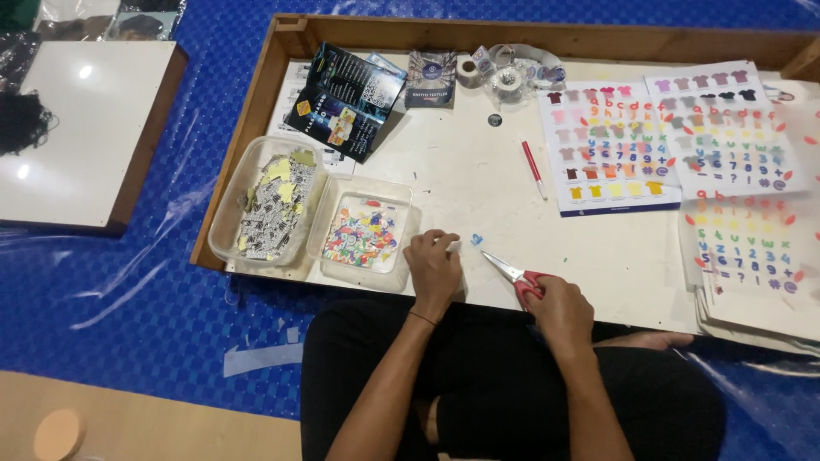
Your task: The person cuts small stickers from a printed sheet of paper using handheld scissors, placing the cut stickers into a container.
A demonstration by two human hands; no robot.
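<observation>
The right hand grips a pair of red-handled scissors, its fingers wrapped through the handles at the near edge of the table. The scissors lie along a diagonal: handles low and to the right inside the hand, blades running up and to the left, the tip pointing toward a small blue cut-out piece that lies on the white surface just beyond it. The blades look nearly closed, though the picture is too small to be sure.

The left hand rests curled on the table, fingertips pinched narrowly around something pale and tiny that cannot be made out. It sits just beside a clear plastic tub filled with bright multicoloured cut-outs. A second clear tub touching that one on the left holds yellow and black-and-white paper scraps.

Farther up the table a red pen lies pointing roughly away from the person. To the right are printed sheets of coloured shirts, letters and numbers, overlapping one another. Rolls of tape and dark leaflets sit along the far edge.
</observation>
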